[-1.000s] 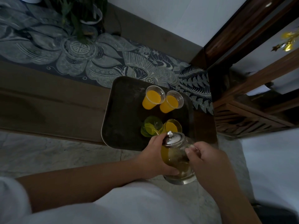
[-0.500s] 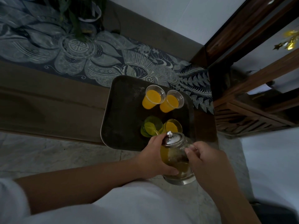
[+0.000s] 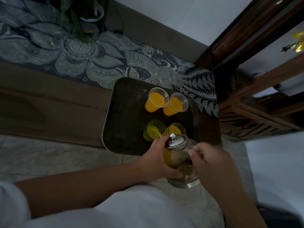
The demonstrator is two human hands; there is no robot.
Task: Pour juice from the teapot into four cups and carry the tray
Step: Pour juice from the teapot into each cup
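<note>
A glass teapot [image 3: 179, 163] with a metal lid and orange juice inside is tilted toward a dark tray [image 3: 125, 122] on the wooden table. My left hand [image 3: 158, 162] cups the teapot's left side, with a finger by the lid. My right hand [image 3: 212, 163] grips its handle side. Juice runs from the spout into a green cup [image 3: 153, 131]. Beside that stands an amber cup [image 3: 175, 130] with juice in it. Two clear cups [image 3: 155, 102] [image 3: 175, 105] full of orange juice stand at the tray's far side.
A patterned blue-grey runner [image 3: 98, 63] crosses the table behind the tray. A potted plant [image 3: 82, 15] stands at the back. A wooden cabinet [image 3: 256, 99] rises close on the right. Marble floor [image 3: 49, 160] lies below the table edge.
The teapot stays tilted over the green cup with both hands in place. The view has shifted slightly; nothing else moved.
</note>
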